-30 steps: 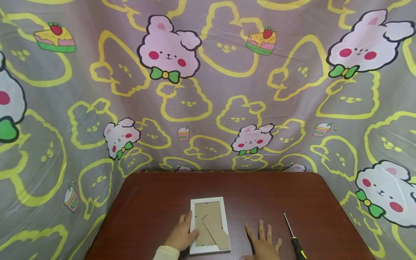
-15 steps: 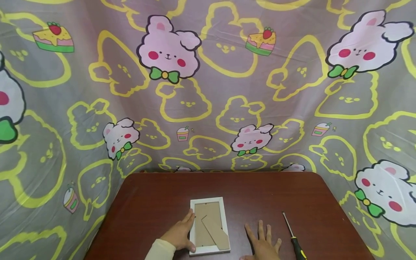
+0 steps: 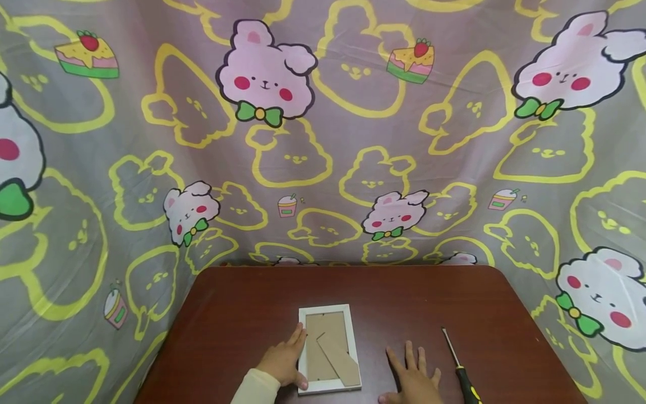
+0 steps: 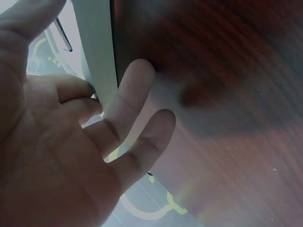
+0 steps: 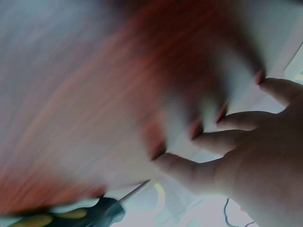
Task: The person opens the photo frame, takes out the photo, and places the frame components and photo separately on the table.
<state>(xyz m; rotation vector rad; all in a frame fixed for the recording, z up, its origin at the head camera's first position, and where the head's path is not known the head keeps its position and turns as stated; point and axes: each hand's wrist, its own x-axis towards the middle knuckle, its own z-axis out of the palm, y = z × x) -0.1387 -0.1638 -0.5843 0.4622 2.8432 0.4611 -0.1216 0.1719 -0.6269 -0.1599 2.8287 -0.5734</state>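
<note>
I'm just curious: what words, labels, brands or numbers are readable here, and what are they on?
None can be read.
Picture frame: no lettering visible on its back.
Screwdriver: any marking is too small to read.
Patterned fabric: drawings; any writing on the printed cups is too small.

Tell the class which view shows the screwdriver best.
Head: the screwdriver shows from above, unobstructed, only its handle's end cropped. Right wrist catches it blurrier, foreshortened, at lower left; left wrist shows none.

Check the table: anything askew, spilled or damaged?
Nothing stands out. The frame lies back up; its stand slants across the backing, probably by design. The screwdriver lies beside the right hand. No spill or damage shows.
</note>
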